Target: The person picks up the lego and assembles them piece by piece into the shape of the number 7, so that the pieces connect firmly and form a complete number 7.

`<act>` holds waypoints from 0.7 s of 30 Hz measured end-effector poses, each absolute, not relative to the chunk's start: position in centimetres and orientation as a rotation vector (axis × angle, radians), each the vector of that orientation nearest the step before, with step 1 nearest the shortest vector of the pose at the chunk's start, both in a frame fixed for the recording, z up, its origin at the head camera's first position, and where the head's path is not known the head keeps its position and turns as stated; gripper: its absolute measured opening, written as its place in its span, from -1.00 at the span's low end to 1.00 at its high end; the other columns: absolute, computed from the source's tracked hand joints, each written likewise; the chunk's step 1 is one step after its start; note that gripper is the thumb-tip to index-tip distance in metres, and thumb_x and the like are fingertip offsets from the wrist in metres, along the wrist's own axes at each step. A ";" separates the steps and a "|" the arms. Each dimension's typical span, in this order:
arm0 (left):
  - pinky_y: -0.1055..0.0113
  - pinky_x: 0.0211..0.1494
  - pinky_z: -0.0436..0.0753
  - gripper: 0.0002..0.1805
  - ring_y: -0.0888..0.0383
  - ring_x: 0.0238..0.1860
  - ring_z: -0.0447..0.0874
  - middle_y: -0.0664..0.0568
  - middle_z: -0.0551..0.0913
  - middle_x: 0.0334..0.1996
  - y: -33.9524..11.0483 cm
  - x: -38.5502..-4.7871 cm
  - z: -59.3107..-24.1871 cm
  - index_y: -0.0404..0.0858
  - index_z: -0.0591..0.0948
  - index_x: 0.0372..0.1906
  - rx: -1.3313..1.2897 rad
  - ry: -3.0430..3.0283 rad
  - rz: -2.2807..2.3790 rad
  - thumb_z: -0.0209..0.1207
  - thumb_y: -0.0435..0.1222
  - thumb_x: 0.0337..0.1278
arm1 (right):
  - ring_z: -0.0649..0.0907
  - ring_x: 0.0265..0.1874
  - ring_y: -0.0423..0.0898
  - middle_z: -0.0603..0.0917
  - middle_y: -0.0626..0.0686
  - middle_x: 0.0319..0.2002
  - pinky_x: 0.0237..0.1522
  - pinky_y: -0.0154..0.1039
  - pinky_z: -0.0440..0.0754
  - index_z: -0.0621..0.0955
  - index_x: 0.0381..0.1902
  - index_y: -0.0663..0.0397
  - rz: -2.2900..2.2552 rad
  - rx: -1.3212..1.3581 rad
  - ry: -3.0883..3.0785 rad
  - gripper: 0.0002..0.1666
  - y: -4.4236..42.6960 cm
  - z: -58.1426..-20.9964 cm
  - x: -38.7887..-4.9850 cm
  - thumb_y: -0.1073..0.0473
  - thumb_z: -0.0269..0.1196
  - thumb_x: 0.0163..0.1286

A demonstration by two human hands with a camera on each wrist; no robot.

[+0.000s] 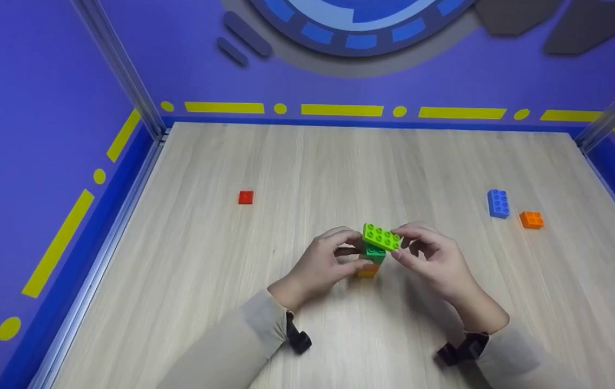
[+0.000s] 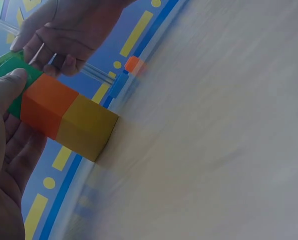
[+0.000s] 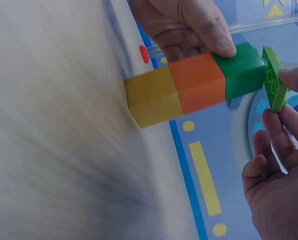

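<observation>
A small tower of toy bricks stands on the table: a yellow brick (image 3: 153, 97) at the bottom, an orange brick (image 3: 198, 84) above it, a dark green brick (image 3: 244, 71) on top. My left hand (image 1: 325, 266) grips the tower at the green brick, thumb on one side and fingers on the other. With thumb and fingertips, my right hand (image 1: 437, 260) pinches the end of a flat lime-green brick (image 1: 381, 236). That brick lies tilted and askew at the tower's top; whether its studs are joined cannot be told.
To the left on the wooden table (image 1: 188, 259) lies a red brick (image 1: 246, 197). Off to the right are a blue brick (image 1: 498, 203) and a second orange brick (image 1: 532, 220). Blue panels (image 1: 286, 81) border the table at the back and sides.
</observation>
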State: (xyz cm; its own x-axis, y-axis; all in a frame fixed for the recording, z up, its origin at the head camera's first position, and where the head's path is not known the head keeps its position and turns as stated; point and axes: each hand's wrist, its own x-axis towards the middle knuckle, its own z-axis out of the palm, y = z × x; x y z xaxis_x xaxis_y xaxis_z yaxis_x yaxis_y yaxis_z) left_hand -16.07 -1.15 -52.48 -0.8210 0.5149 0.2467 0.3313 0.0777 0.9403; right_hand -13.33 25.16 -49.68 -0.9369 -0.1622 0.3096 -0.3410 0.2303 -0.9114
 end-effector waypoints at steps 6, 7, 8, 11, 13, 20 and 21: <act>0.36 0.41 0.78 -0.52 0.01 0.36 0.78 -0.14 0.74 0.27 -1.2 -16.3 -52.4 -0.33 0.69 0.36 0.864 2.197 1.825 0.50 -0.37 0.44 | 0.70 -0.09 -0.08 0.83 -0.07 0.02 -0.13 -0.36 0.62 0.82 0.14 0.29 1.783 0.634 -2.303 -0.56 24.2 -49.9 -13.8 0.58 0.48 0.32; 0.35 0.42 0.78 -0.52 -0.01 0.37 0.77 -0.14 0.74 0.28 -1.2 -16.3 -52.5 -0.34 0.68 0.37 0.862 2.200 1.821 0.50 -0.38 0.44 | 0.70 -0.08 -0.07 0.82 -0.06 0.03 -0.13 -0.36 0.62 0.82 0.14 0.30 1.790 0.653 -2.292 -0.56 24.1 -50.0 -13.9 0.59 0.48 0.31; 0.34 0.42 0.78 -0.52 -0.02 0.37 0.77 -0.16 0.74 0.28 -1.1 -16.3 -52.5 -0.36 0.68 0.36 0.862 2.200 1.821 0.50 -0.39 0.44 | 0.70 -0.08 -0.06 0.82 -0.06 0.03 -0.13 -0.36 0.62 0.81 0.14 0.30 1.798 0.671 -2.284 -0.56 24.0 -50.0 -14.0 0.59 0.47 0.31; 0.34 0.42 0.78 -0.55 -0.04 0.37 0.77 -0.17 0.74 0.27 -0.9 -16.3 -52.4 -0.39 0.69 0.32 0.850 2.205 1.817 0.50 -0.40 0.42 | 0.70 -0.05 -0.08 0.81 -0.04 0.04 -0.10 -0.37 0.63 0.79 0.14 0.35 1.845 0.725 -2.237 -0.56 23.8 -50.2 -14.3 0.62 0.45 0.31; 0.35 0.41 0.78 -0.56 0.01 0.34 0.78 -0.16 0.75 0.24 -0.8 -16.3 -52.4 -0.38 0.70 0.29 0.848 2.217 1.803 0.51 -0.40 0.41 | 0.70 0.00 -0.11 0.80 -0.05 0.05 -0.06 -0.38 0.65 0.77 0.15 0.40 1.886 0.755 -2.203 -0.56 23.9 -50.4 -14.4 0.64 0.43 0.31; 0.38 0.35 0.80 -0.56 0.19 0.20 0.75 -0.09 0.77 0.16 -1.0 -16.0 -51.9 -0.31 0.70 0.25 0.816 2.268 1.757 0.55 -0.36 0.36 | 0.72 0.10 -0.20 0.81 -0.05 0.11 0.09 -0.35 0.72 0.71 0.17 0.54 2.026 0.812 -2.098 -0.56 23.4 -51.5 -14.4 0.69 0.36 0.33; 0.37 0.35 0.80 -0.56 0.22 0.19 0.74 -0.07 0.76 0.15 -1.1 -15.9 -51.8 -0.30 0.70 0.24 0.813 2.277 1.748 0.55 -0.33 0.36 | 0.72 0.09 -0.20 0.81 -0.05 0.11 0.09 -0.34 0.72 0.70 0.17 0.55 2.034 0.817 -2.089 -0.56 23.3 -51.7 -14.4 0.70 0.35 0.33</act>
